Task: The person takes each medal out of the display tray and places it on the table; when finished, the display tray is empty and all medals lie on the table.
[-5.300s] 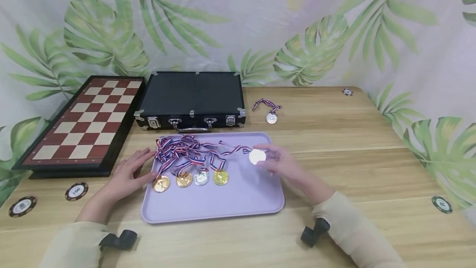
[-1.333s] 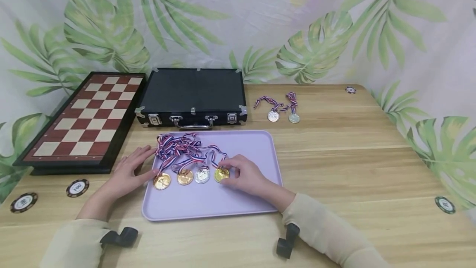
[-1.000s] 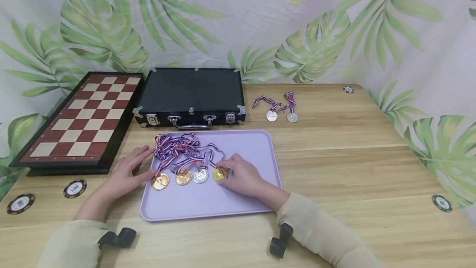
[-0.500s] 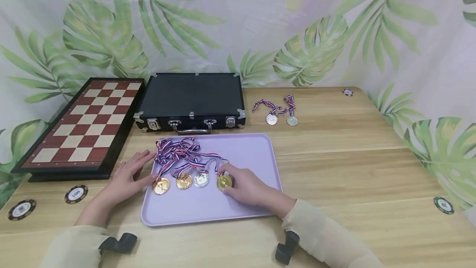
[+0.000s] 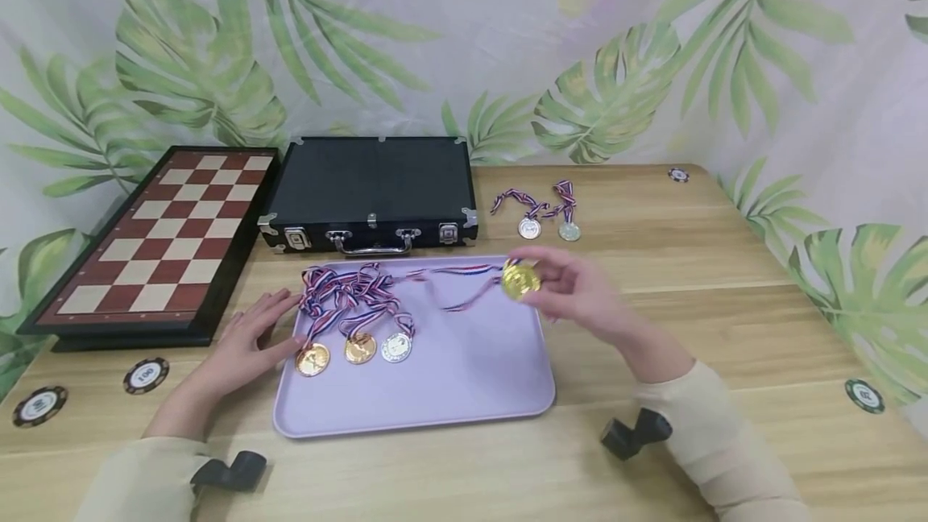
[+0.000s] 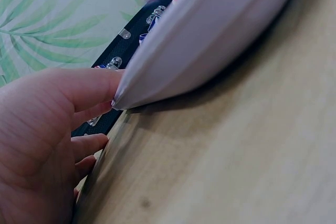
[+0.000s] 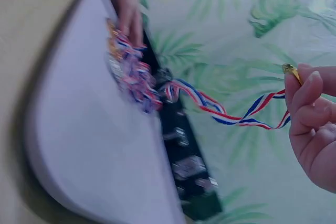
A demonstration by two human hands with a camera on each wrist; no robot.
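Note:
My right hand (image 5: 580, 296) pinches a yellow-gold medal (image 5: 520, 280) between thumb and fingers above the back right of the lilac tray (image 5: 464, 393). From it a red, white and blue ribbon (image 7: 231, 118) stretches back to the tangled ribbons (image 5: 344, 292) on the tray. Two gold-coloured medals (image 5: 312, 360) and a silver medal (image 5: 396, 347) lie in a row at the tray's left, ribbons attached. My left hand (image 5: 250, 345) rests at the tray's left edge, fingers spread on the table and thumb against the rim, as the left wrist view (image 6: 118, 90) also shows.
Behind the tray stands a black case (image 5: 377, 184) with metal latches. A chessboard (image 5: 167, 240) lies to its left. Two silver medals (image 5: 529, 228) with ribbons lie on the table at the back. Several poker chips (image 5: 147, 375) sit around the table.
A second silver medal, earlier in my right hand, now lies at the back. My right hand has lifted the yellow-gold medal rightward and back, drawing its ribbon out. My left hand stayed.

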